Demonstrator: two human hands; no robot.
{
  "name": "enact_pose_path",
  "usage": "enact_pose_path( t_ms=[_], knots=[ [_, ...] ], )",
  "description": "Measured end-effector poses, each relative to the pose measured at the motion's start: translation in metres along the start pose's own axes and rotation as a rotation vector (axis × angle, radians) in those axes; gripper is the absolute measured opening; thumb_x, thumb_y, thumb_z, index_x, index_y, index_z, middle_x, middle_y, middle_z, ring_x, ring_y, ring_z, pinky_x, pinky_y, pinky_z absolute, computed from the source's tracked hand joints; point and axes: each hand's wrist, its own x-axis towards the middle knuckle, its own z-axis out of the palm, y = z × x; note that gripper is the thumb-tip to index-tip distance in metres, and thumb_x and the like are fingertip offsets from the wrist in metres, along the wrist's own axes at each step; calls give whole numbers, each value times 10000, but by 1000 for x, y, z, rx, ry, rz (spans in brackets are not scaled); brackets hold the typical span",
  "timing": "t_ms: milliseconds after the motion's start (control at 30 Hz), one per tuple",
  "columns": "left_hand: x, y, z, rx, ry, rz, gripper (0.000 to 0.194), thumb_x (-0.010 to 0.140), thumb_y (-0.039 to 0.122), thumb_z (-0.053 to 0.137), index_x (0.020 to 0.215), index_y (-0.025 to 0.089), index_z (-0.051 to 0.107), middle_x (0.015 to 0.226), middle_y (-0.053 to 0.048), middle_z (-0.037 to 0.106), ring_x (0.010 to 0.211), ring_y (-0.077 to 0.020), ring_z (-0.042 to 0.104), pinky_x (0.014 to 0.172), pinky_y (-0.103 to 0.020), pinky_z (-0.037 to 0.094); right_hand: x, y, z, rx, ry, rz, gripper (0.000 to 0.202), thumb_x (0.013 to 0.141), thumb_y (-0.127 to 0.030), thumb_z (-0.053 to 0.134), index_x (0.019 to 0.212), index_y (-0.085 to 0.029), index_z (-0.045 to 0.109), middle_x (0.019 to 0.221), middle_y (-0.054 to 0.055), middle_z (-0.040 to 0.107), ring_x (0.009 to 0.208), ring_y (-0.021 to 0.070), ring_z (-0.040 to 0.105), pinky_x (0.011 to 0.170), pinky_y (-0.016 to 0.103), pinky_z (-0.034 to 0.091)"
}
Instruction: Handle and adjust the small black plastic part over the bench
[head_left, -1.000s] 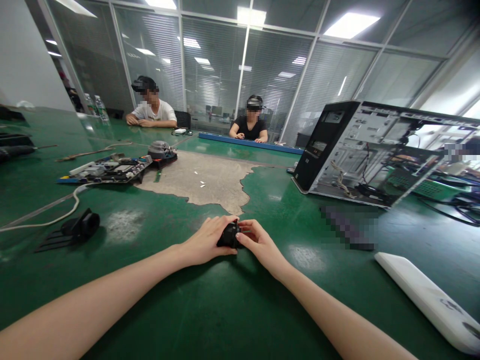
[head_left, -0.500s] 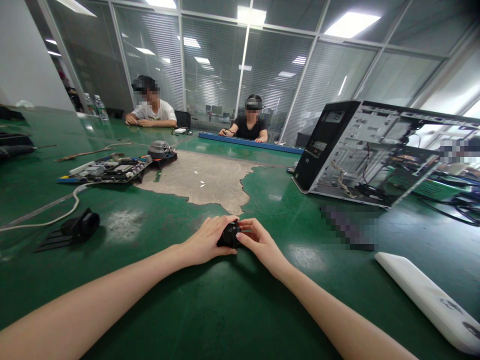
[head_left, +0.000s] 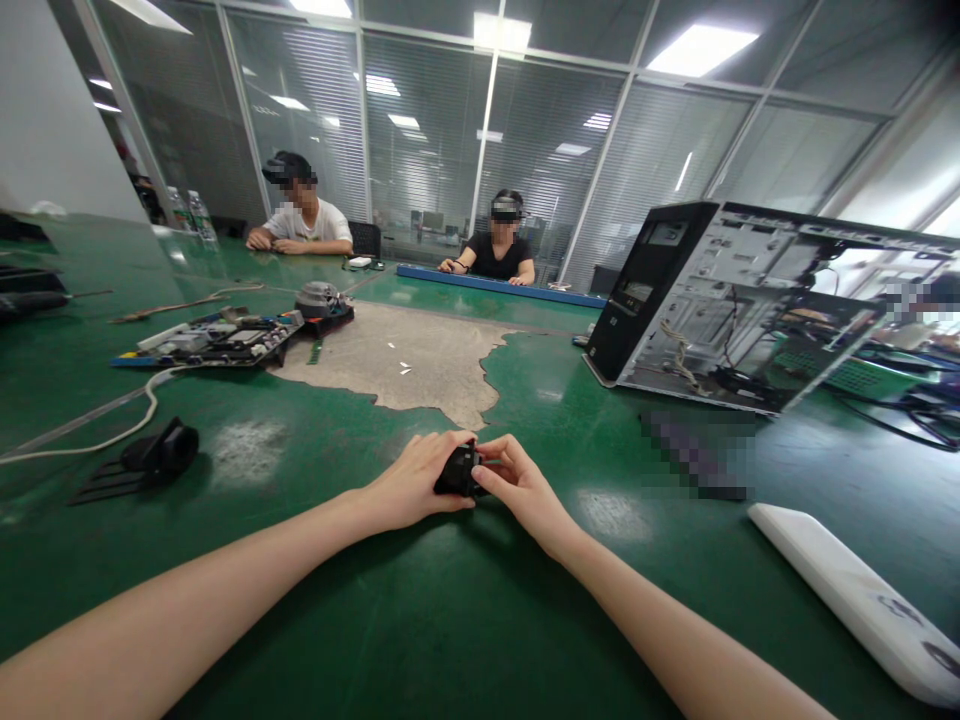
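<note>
Just above the near middle of the green table, a small black device with a blocky body sits between my two hands. My left hand is wrapped round its left side, thumb below and fingers over the top. At its right end, the fingertips and thumb of my right hand pinch the device's edge. Fingers cover much of the device, so its exact kind is unclear. Further left on the table lies a black clip-like part with a round end and long flat prongs.
A circuit board and a round fan-like part lie at the back left, beside a bare brown patch. An open computer case stands at right. A white long object lies near right. Two people sit across the table.
My right thumb and fingers have shifted very slightly at the device's right end. The device and my left hand stay where they were.
</note>
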Motion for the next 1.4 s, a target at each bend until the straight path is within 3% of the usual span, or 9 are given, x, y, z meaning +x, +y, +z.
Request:
enact_pose_path(
  t_ms=[267, 600, 833, 1000, 1167, 1400],
  knots=[
    [1, 1, -2, -9, -3, -2, 636, 718, 386, 638, 1216, 247, 266, 1123, -51, 510, 966, -243, 481, 792, -349, 336, -2, -1, -2, 37, -77, -4, 294, 677, -308, 666, 860, -225, 451, 909, -6, 552, 857, 146, 564, 788, 321, 436],
    [0, 1, 1, -3, 13, -3, 649, 704, 383, 655, 1213, 239, 278, 1131, -55, 503, 973, -239, 476, 803, -347, 330, -1, 0, 1, -8, 5, -9, 262, 711, -339, 625, 886, -219, 472, 909, -3, 535, 818, 135, 563, 733, 293, 455],
    [1, 2, 0, 6, 12, -2, 627, 712, 380, 645, 1206, 233, 289, 1101, -53, 514, 952, -238, 483, 793, -345, 334, -3, -1, 0, 30, -95, -30, 262, 710, -316, 637, 874, -219, 457, 894, -10, 559, 862, 139, 567, 781, 301, 444],
    [1, 2, -1, -1, 8, -10, 627, 709, 391, 642, 1206, 244, 290, 1122, -53, 503, 968, -245, 480, 794, -351, 335, -2, 1, 0, 24, -11, -25, 229, 720, -360, 616, 822, -212, 475, 841, -18, 551, 760, 125, 568, 716, 288, 455],
    [1, 3, -1, 4, 9, -14, 623, 711, 400, 639, 1204, 229, 298, 1087, -59, 517, 947, -245, 485, 786, -353, 338, 0, 2, 0, -43, 17, -23, 287, 712, -372, 617, 911, -215, 483, 901, 12, 543, 819, 146, 554, 750, 317, 454],
    [0, 3, -2, -1, 6, -18, 610, 711, 394, 634, 1200, 239, 303, 1068, -52, 523, 927, -238, 490, 772, -340, 338, -4, -1, -1, 57, -101, -16, 303, 690, -340, 656, 869, -223, 441, 891, -8, 566, 859, 142, 575, 785, 311, 449]
  ],
)
